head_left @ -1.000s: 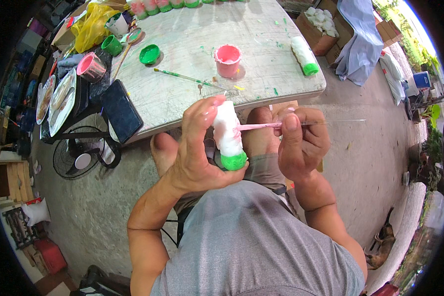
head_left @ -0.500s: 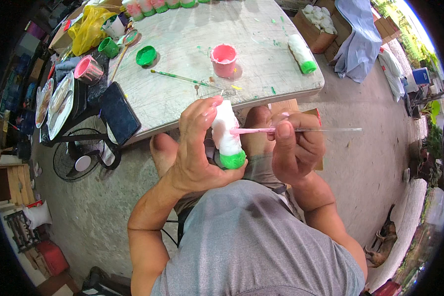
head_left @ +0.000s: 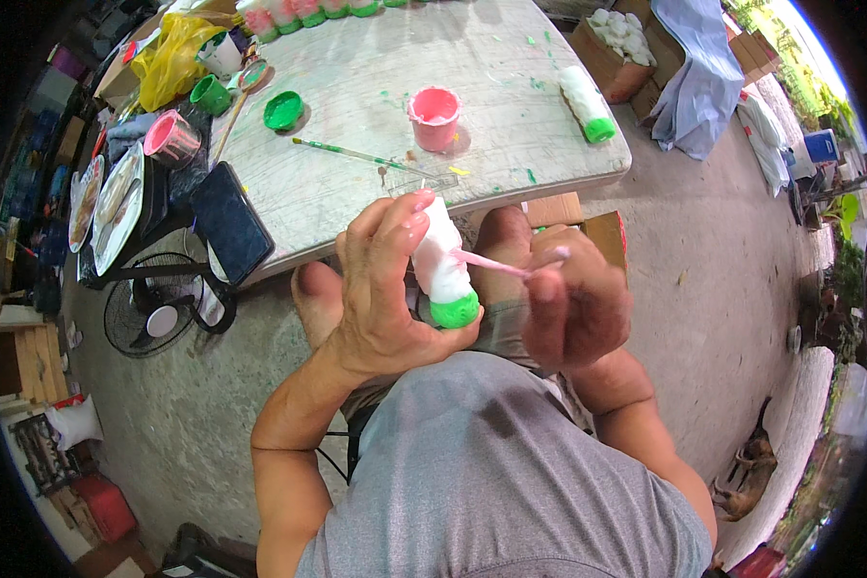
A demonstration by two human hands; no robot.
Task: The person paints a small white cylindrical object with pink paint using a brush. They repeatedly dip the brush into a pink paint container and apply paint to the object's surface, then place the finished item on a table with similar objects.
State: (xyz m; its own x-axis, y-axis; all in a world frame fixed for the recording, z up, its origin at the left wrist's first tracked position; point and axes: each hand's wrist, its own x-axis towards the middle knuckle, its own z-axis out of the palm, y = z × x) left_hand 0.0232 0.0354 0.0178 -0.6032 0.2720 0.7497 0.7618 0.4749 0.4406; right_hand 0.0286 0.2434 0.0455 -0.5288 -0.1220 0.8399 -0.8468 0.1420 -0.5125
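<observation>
Upright and slightly tilted, a white candle-like cylinder (head_left: 443, 275) has a green base, faint pink patches and a thin stub at its top. My left hand (head_left: 368, 294) closes around it, fingers near the top and thumb under the green end. A paintbrush (head_left: 496, 265) with pink paint along it is gripped in my right hand (head_left: 588, 303), which is smeared by motion. Its tip touches the cylinder's right side. On the table beyond stands a small cup of pink paint (head_left: 434, 133). Left of that are a green-handled brush (head_left: 347, 151) and a lid of green paint (head_left: 283, 111).
Another white-and-green cylinder (head_left: 585, 101) lies at the right of the white table (head_left: 511, 72). Several painted ones (head_left: 308, 10) line its far edge. At left are a tilted pink cup (head_left: 171, 138), a dark tablet (head_left: 231, 222) and a fan (head_left: 159, 306). A dog (head_left: 749, 472) lies at lower right.
My right hand has turned and dipped slightly, so the brush now slants down from the cylinder toward my fingers. My left hand and the cylinder are almost unmoved.
</observation>
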